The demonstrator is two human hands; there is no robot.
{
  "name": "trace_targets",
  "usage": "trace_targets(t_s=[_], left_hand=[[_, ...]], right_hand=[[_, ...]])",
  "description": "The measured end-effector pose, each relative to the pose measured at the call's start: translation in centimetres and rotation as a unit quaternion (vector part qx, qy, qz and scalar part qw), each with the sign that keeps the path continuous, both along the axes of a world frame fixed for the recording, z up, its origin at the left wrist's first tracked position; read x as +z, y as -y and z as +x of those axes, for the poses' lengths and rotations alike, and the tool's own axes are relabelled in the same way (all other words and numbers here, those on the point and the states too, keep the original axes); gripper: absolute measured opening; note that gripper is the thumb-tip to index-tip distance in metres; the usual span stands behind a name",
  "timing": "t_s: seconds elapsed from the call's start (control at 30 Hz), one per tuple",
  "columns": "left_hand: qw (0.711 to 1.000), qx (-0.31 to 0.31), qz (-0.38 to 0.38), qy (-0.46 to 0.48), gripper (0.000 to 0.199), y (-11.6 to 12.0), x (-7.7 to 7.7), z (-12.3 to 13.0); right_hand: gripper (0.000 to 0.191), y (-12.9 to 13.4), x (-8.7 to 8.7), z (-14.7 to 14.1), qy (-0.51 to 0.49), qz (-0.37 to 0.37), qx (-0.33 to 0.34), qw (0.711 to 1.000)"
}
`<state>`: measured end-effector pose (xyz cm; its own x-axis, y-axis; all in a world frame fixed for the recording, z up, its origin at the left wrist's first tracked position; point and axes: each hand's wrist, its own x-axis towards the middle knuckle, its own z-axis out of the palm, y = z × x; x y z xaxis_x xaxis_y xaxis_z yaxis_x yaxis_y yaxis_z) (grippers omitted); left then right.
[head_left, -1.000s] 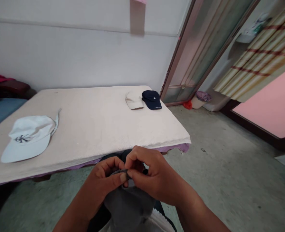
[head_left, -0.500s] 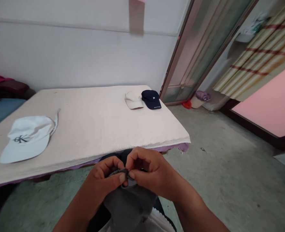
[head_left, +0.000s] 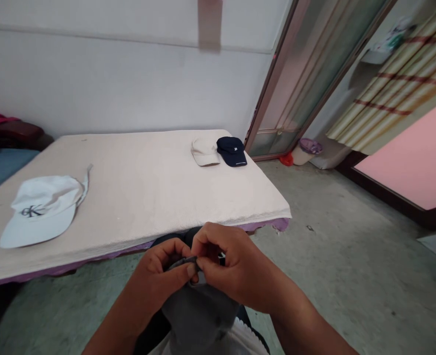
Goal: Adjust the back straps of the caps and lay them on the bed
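Low in front of me, a dark grey cap (head_left: 201,315) hangs from my fingers, its crown bulging below them. My left hand (head_left: 158,273) pinches the upper edge of the cap, thumb on the near side. Close against it, my right hand (head_left: 236,259) grips the same strap-like edge between thumb and fingertips. The fingers hide how the strap is fastened. On the bed ahead, a white cap (head_left: 48,204) with dark letters lies at the left, its strap end sticking up. A cream cap (head_left: 205,150) and a navy cap (head_left: 232,150) rest side by side at the far right.
The bed (head_left: 147,182) has a pale cover and a purple cloth under its front edge. A bin (head_left: 304,152) with a purple liner stands by the sliding door (head_left: 277,108). A striped curtain (head_left: 387,84) hangs at the right, above the concrete floor (head_left: 336,276).
My hands stay on the grey cap's edge. The right hand has shifted and turned slightly, and the cap has moved a little. The other caps lie as before.
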<state>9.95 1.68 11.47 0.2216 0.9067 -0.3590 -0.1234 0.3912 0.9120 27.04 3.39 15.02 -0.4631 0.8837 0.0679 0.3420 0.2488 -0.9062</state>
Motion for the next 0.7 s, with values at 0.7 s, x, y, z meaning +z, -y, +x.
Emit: trace_targets(t_s=[0.7], left_hand=[[0.994, -0.01, 0.051, -0.093, 0.013, 0.6, -0.2, -0.3]], right_hand=[[0.016, 0.1, -1.3, 0.0, -0.033, -0.036, -0.004, 0.999]])
